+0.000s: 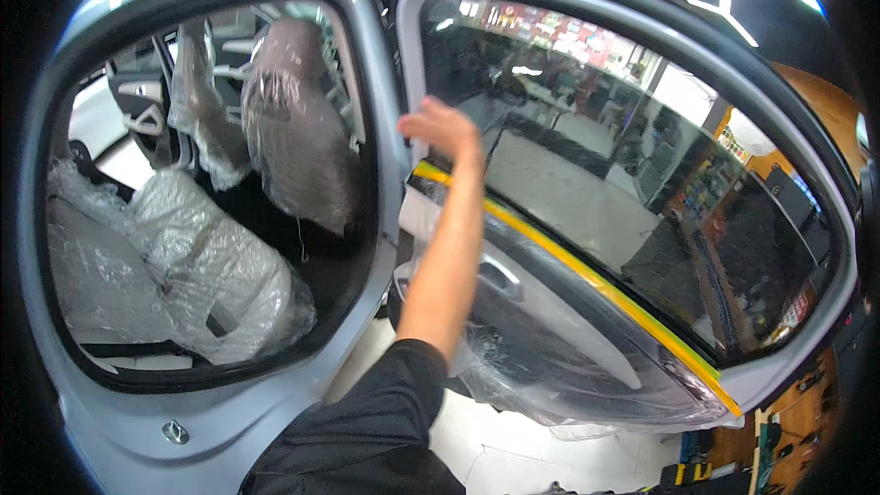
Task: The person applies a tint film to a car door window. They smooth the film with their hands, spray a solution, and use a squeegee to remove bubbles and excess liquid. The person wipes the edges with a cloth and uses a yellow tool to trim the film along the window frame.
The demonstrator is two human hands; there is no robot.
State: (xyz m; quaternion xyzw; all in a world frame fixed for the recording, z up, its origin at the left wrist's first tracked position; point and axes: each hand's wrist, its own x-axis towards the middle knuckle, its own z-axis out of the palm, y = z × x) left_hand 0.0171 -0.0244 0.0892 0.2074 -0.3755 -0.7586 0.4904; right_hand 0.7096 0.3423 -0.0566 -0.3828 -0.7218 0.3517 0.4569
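Note:
My left hand (445,131) reaches up to the front upright of the open car door's window frame (412,73). Its fingers point left at the frame's edge and are blurred, so whether they grip anything does not show. Below the hand, yellow tape (587,266) runs along the bottom of the dark door window (568,156). Clear plastic film (568,335) covers the inner door panel and hangs in loose folds at its bottom. The door pull (500,277) shows beside my forearm. My right hand is out of view.
To the left, the light grey car body (87,431) frames the rear door opening. Inside, the rear seat (206,257) and front seat (298,119) are wrapped in clear plastic. White floor (513,458) shows below the door. Tools and a yellow-black box (687,474) are at lower right.

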